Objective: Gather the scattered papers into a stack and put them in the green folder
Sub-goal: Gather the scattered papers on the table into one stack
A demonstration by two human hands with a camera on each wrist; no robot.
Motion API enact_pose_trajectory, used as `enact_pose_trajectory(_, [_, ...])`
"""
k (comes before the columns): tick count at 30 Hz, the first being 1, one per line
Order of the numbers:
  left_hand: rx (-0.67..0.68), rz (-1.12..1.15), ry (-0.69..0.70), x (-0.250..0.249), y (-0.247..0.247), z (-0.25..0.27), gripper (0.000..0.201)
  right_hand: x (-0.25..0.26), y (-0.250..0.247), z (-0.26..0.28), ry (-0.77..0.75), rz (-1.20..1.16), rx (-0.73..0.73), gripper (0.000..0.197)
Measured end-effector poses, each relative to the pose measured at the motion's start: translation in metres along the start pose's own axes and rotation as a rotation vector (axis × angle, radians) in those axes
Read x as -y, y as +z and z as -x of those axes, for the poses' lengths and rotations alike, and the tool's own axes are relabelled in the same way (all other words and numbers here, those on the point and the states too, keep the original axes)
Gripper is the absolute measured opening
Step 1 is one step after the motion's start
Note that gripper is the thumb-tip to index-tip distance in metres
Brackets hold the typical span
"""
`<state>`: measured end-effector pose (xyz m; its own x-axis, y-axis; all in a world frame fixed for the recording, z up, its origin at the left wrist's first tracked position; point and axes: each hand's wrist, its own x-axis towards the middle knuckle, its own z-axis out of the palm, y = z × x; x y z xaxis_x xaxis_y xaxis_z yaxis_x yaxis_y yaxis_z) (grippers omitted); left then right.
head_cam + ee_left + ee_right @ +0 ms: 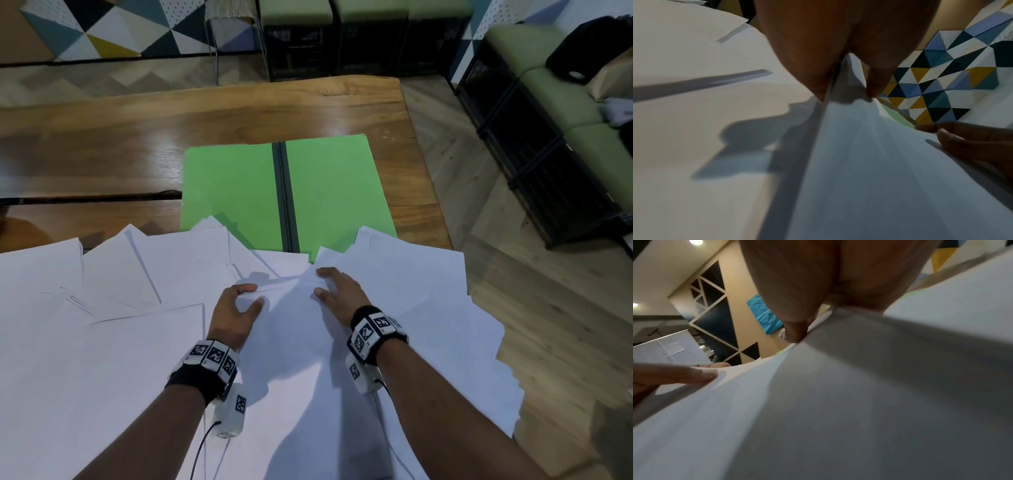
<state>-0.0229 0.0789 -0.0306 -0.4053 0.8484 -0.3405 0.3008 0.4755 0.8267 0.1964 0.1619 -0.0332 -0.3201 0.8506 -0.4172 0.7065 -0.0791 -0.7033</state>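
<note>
Several white papers (pixel 102 342) lie fanned across the near part of the wooden table (pixel 137 137), and their far corners overlap the open green folder (pixel 233 185). My left hand (pixel 251 296) grips the far edge of the middle sheet (pixel 291 329), with the edge pinched between thumb and fingers (pixel 818 81). My right hand (pixel 320 282) pinches a raised fold of the same sheet, its thumb (pixel 795 331) against the paper. The sheet bows up between the two hands. What lies under the papers is hidden.
The table's right edge (pixel 428 171) lies close beside the folder, and some sheets hang past it at the near right. Green benches (pixel 548 102) on dark crates stand along the right and far side. A black bag (pixel 589 44) lies on one bench.
</note>
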Motion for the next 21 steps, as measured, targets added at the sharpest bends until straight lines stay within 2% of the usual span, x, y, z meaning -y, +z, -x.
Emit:
enact_pose_trajectory(3, [0.004, 0.033, 0.018, 0.003, 0.000, 0.004, 0.040, -0.005, 0.002, 0.006, -0.009, -0.146, -0.135, 0.039])
enact_pose_trajectory(6, [-0.007, 0.121, 0.037, 0.004, 0.005, 0.014, 0.063, -0.002, 0.003, 0.009, -0.022, -0.195, -0.160, 0.043])
enact_pose_trajectory(8, [-0.013, 0.144, 0.028, 0.007, 0.007, 0.018, 0.059, -0.001, 0.004, 0.008, -0.022, -0.185, -0.138, 0.044])
enact_pose_trajectory(11, [-0.048, 0.109, 0.027, 0.008, 0.008, 0.017, 0.043, 0.000, 0.005, 0.006, -0.018, -0.195, -0.187, 0.031])
enact_pose_trajectory(15, [-0.040, 0.247, -0.120, 0.011, 0.009, 0.022, 0.074, 0.001, 0.002, 0.005, -0.023, -0.254, -0.256, 0.025])
enact_pose_trajectory(16, [-0.008, 0.227, -0.116, 0.015, 0.009, 0.025, 0.072, 0.001, 0.001, 0.005, -0.027, -0.281, -0.280, 0.026])
enact_pose_trajectory(18, [0.018, 0.181, -0.081, 0.024, 0.009, 0.032, 0.050, 0.003, -0.003, 0.006, -0.011, -0.357, -0.317, 0.036])
enact_pose_trajectory(19, [-0.005, 0.185, -0.074, 0.027, 0.008, 0.034, 0.044, 0.003, -0.003, 0.008, 0.032, -0.404, -0.320, 0.043])
enact_pose_trajectory(21, [-0.063, 0.242, -0.097, 0.029, 0.005, 0.035, 0.044, 0.002, -0.002, 0.014, 0.128, -0.482, -0.285, 0.058])
